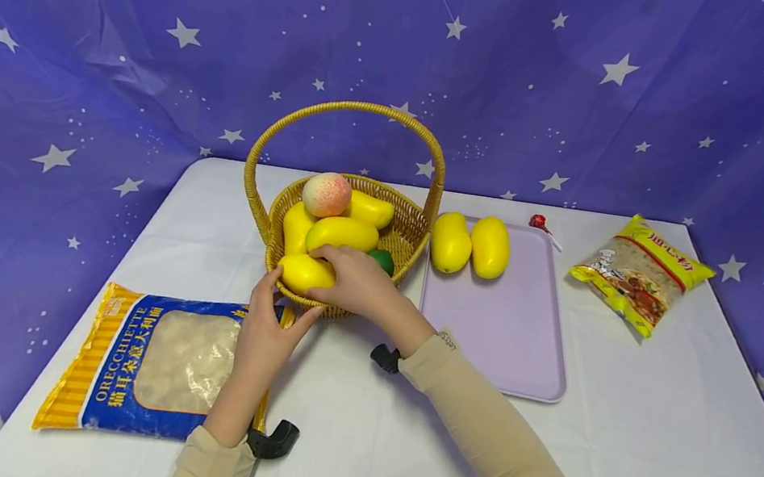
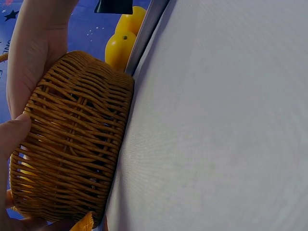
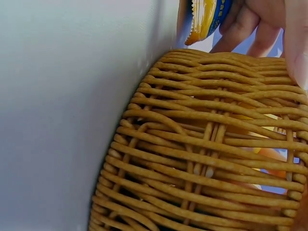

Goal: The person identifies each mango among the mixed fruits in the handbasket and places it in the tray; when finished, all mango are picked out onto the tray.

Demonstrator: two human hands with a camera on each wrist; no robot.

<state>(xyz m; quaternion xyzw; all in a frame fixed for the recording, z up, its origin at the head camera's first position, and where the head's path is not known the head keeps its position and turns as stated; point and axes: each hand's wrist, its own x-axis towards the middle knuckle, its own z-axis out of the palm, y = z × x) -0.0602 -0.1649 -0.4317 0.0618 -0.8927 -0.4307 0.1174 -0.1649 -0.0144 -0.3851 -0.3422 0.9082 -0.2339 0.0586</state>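
In the head view a wicker basket (image 1: 420,228) with a tall handle holds several yellow mangoes, a peach (image 1: 326,195) and a green item (image 1: 382,260) that is partly covered. My right hand (image 1: 364,283) reaches over the front rim and grips the nearest mango (image 1: 304,273), thumb on its near side and fingers on the far side. Low at the basket's front left, my left hand (image 1: 263,340) holds the wicker side, its fingertips up at the rim beside that mango. The left wrist view shows the left thumb (image 2: 17,132) against the weave.
A blue and orange orecchiette bag (image 1: 188,366) lies at the left, under the left forearm. Right of the basket, two mangoes (image 1: 471,245) rest on a lilac tray (image 1: 496,336). Beyond it are a red lollipop (image 1: 538,222) and a yellow noodle packet (image 1: 644,275).
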